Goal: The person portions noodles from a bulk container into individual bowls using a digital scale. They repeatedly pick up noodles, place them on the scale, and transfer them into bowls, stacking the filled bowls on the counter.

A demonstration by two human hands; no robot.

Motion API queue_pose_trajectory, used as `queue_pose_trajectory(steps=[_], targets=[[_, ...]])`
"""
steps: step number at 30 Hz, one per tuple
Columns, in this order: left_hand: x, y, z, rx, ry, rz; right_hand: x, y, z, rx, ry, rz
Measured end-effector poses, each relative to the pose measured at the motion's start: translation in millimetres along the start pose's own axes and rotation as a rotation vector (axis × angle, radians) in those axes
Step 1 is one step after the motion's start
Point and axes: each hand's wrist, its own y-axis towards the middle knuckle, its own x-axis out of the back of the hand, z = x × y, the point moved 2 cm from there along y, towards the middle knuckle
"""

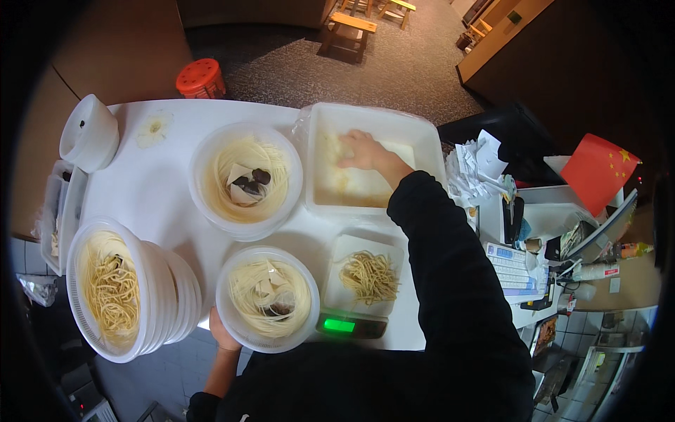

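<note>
My right hand (361, 153) reaches down into a white plastic tub (429, 137), over pale, wet-looking food at its left side; its fingertips are partly hidden. Beside a white plastic basket (224, 311) at the near table edge is my left hand (224, 332), its fingers mostly hidden. That basket contains thin white noodles (242, 293), pale folded slices and dark pieces. A larger basket (203, 211) behind it contains similar food. Yellowish noodles (369, 277) lie on the white plate of a digital kitchen scale (353, 327) with a lit green display, right of the near basket.
At left, a leaning stack of white baskets (163, 295) has yellow noodles in its front one. White bowls (92, 134) and a long container (74, 211) stand at the far left. Papers (474, 166), a keyboard (511, 269) and a small red flag (601, 174) are at right.
</note>
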Motion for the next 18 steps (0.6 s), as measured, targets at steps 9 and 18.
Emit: queue_pose_trajectory(steps=[9,18], targets=[[3,-1,-5,-0.004,-0.046,-0.004,-36,-53,23,0.271,0.015,0.102],[3,0,-16,-0.166,-0.012,-0.059,54,-108,18,0.076,0.149,-0.195]])
